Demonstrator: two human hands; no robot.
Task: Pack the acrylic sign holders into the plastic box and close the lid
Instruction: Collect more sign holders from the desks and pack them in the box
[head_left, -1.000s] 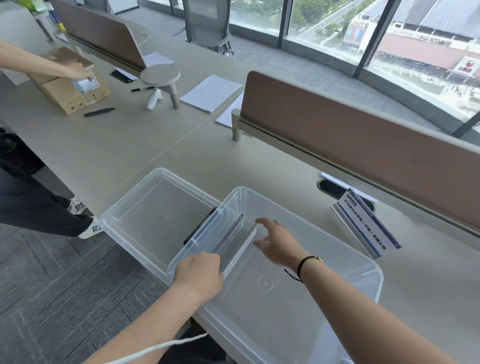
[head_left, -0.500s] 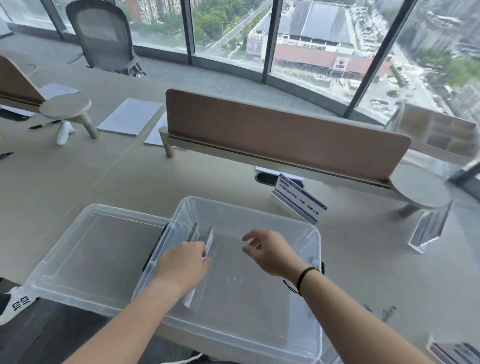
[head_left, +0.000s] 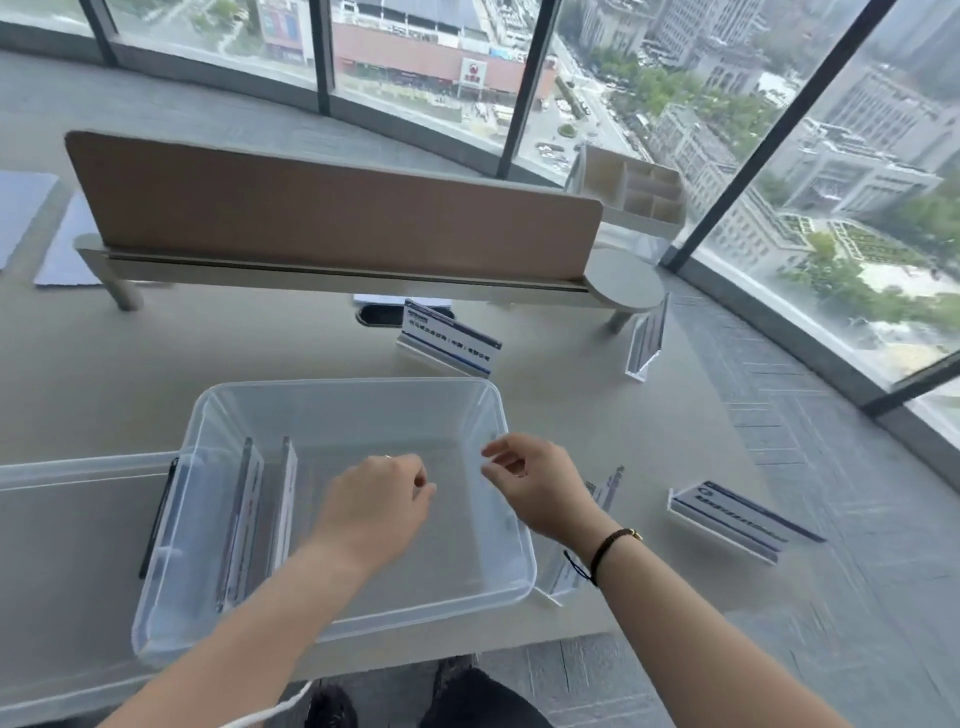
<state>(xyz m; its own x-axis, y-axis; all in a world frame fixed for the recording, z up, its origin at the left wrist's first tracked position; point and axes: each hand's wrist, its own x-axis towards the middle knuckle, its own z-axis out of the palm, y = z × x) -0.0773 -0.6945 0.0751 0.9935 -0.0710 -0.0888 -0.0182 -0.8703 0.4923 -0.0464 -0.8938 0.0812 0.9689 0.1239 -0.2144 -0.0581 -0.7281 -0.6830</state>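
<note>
A clear plastic box (head_left: 343, 395) sits on the desk in front of me. Two acrylic sign holders (head_left: 270, 509) stand upright against its left wall. My left hand (head_left: 374, 504) hovers over the middle of the box, fingers loosely curled, holding nothing. My right hand (head_left: 540, 483) is above the box's right rim, fingers apart and empty. The clear lid (head_left: 67, 519) lies flat to the left of the box. More sign holders are outside: one behind the box (head_left: 449, 338), one standing at the far right (head_left: 647, 338), one lying to the right (head_left: 737, 519), one beside the right wall (head_left: 597, 499).
A brown desk divider (head_left: 332, 208) runs across the back with a round stand (head_left: 623, 283) at its right end. A cream organiser (head_left: 634, 192) sits near the window. Papers (head_left: 31, 223) lie at far left. The desk edge is close to me; carpet lies right.
My view has swung right. My left hand let go of the sign holder at the box's left wall and moved to the middle. My right hand shifted to the right rim.
</note>
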